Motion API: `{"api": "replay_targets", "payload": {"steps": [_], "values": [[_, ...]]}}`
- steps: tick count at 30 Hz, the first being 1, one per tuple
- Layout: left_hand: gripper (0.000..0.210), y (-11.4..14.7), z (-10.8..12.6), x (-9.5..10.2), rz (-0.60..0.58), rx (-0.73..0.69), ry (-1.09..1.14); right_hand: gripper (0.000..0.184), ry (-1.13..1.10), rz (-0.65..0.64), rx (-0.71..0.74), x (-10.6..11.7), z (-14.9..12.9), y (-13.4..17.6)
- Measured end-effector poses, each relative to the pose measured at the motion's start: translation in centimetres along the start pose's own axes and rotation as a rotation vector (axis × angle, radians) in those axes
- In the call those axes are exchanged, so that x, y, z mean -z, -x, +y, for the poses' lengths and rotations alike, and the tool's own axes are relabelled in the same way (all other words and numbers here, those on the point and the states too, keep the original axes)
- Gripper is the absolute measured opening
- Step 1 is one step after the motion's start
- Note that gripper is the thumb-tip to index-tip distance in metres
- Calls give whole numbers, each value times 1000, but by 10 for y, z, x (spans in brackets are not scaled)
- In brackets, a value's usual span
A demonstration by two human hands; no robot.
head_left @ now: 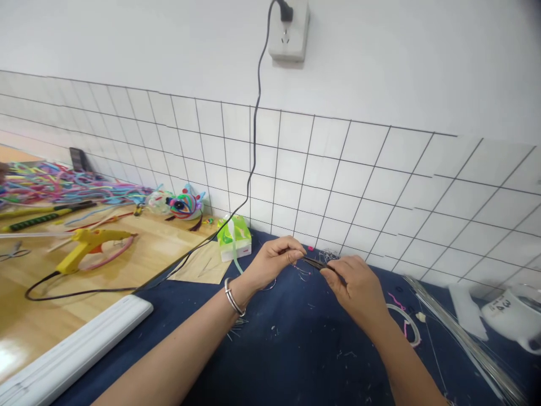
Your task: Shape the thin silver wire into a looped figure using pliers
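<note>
My left hand (276, 258), with a silver bangle on its wrist, is closed in a pinch at the centre. What sits between its fingertips is too small to make out. Dark-jawed pliers (314, 263) are gripped in my right hand (355, 282), their tips pointing left and nearly meeting the left fingertips. Just below the left hand, a thin curved wire (270, 286) shows against the cloth. Thin wire pieces with pinkish bits (302, 274) lie beneath the pliers, and a tangle of silvery wire (328, 255) rests behind them.
Dark blue cloth (291, 361) covers the work area. Leftward are a yellow glue gun (87, 246), a white power strip (84, 347), a green-and-white box (235, 239) and colourful pipe cleaners (63, 183). A bundle of long wires (469, 344) and a white jug (513, 316) stand right.
</note>
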State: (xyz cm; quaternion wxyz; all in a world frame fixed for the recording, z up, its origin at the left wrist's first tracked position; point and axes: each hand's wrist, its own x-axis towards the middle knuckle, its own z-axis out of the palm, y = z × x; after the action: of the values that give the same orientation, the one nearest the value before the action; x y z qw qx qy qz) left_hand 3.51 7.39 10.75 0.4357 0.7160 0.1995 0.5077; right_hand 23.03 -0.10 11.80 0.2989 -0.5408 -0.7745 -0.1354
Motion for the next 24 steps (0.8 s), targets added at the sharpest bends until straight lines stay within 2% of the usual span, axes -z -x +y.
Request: {"api": "replay_targets", "payload": {"steps": [6, 15, 24], "values": [[13, 0, 1, -2, 6, -1, -32, 29, 53, 0, 32, 4, -1, 0], [15, 2, 3, -2, 27, 75, 7, 30, 194, 50, 96, -1, -2, 0], [14, 1, 8, 2, 8, 79, -6, 28, 232, 68, 94, -5, -2, 0]]}}
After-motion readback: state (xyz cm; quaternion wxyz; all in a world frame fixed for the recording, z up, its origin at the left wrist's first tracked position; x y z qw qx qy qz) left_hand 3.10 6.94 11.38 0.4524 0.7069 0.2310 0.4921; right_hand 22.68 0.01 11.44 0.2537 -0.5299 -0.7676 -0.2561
